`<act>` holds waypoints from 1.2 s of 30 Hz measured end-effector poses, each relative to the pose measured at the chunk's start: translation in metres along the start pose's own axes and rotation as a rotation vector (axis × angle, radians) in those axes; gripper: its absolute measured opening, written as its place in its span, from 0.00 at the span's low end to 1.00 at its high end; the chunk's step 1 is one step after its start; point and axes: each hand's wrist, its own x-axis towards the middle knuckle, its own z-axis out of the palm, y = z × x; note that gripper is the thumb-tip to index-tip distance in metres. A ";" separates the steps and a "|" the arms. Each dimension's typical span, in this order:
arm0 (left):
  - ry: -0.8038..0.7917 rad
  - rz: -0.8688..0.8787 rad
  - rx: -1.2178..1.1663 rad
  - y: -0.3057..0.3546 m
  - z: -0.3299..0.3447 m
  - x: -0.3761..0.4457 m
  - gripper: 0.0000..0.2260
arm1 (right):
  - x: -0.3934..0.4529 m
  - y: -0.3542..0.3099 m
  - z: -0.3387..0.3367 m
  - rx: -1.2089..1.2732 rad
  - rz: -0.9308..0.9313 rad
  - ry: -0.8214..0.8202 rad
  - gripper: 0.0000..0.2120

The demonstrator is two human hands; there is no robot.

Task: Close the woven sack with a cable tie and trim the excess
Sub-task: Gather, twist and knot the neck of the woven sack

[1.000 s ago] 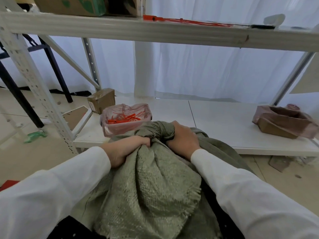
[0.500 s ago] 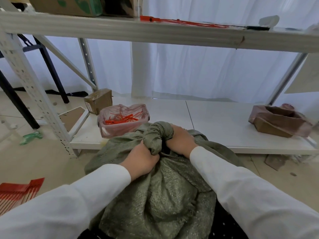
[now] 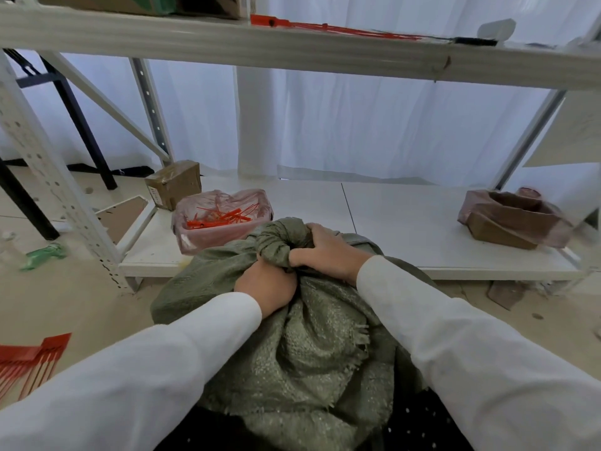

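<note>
A green woven sack stands on the floor in front of me, its mouth gathered into a twisted neck. My left hand grips the neck from below on the near side. My right hand grips the bunched fabric on the neck's right side. Orange cable ties lie in a pink plastic-lined box on the low shelf just beyond the sack. More red ties lie on the floor at the left. No tie is seen around the neck.
A white low shelf runs behind the sack, with a small cardboard box at its left and a brown lined box at its right. An upper shelf beam carries long red ties. A perforated rack post stands left.
My left hand has shifted from the sack's left side to under the twisted neck. The neck now stands up more tightly bunched. The view has tilted, bringing the floor ties into sight.
</note>
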 end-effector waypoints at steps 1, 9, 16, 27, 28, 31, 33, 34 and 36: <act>-0.014 -0.020 0.003 0.003 -0.001 0.000 0.09 | -0.001 0.000 0.001 0.030 -0.005 0.020 0.48; 0.082 -0.004 0.059 0.015 0.018 -0.014 0.19 | -0.006 0.005 0.018 -0.073 -0.029 0.277 0.55; 0.206 0.072 -0.067 0.013 0.024 -0.020 0.28 | -0.005 0.004 0.030 -0.057 -0.064 0.471 0.39; 0.362 0.017 0.220 0.025 0.003 -0.015 0.38 | 0.005 0.013 0.020 0.268 -0.035 0.474 0.23; 0.343 0.012 0.177 0.025 0.001 -0.014 0.37 | 0.005 0.013 0.019 0.277 -0.034 0.474 0.22; 0.230 -0.040 -0.146 0.017 -0.006 -0.001 0.43 | 0.004 0.013 0.019 0.271 -0.049 0.476 0.21; 0.077 0.037 -0.443 0.009 -0.012 0.009 0.42 | 0.001 0.014 0.019 0.260 -0.073 0.488 0.20; -0.014 0.102 -0.567 0.004 -0.016 0.014 0.37 | 0.000 0.014 0.020 0.261 -0.089 0.494 0.19; -0.182 0.217 -0.660 -0.002 -0.023 0.019 0.26 | -0.003 0.015 0.020 0.264 -0.128 0.484 0.18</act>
